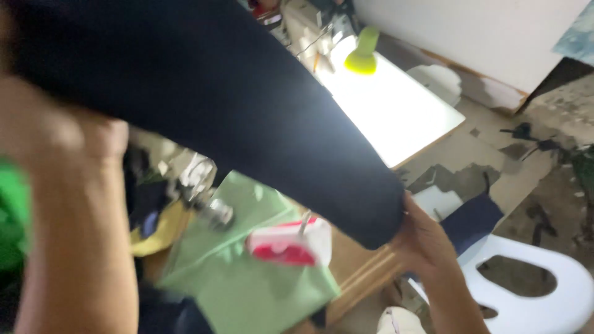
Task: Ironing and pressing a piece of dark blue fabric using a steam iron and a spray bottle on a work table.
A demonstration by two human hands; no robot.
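A large piece of dark navy fabric (210, 99) stretches across the upper left of the head view. My right hand (424, 238) grips its lower right corner, just above a white plastic chair (538, 297). My left hand (68, 133) is raised close to the camera at the left and appears to hold the fabric's other end, though blur hides the fingers. Below the fabric lie a light green cloth (247, 278) and a red and white object (291, 244).
A white tabletop (396, 111) glows under a yellow-green lamp (362, 55) at the back. A metal machine part (210, 207) and yellow cloth (158, 232) sit at the left. A wooden table edge (362, 272) runs beneath. The floor at the right is patchy.
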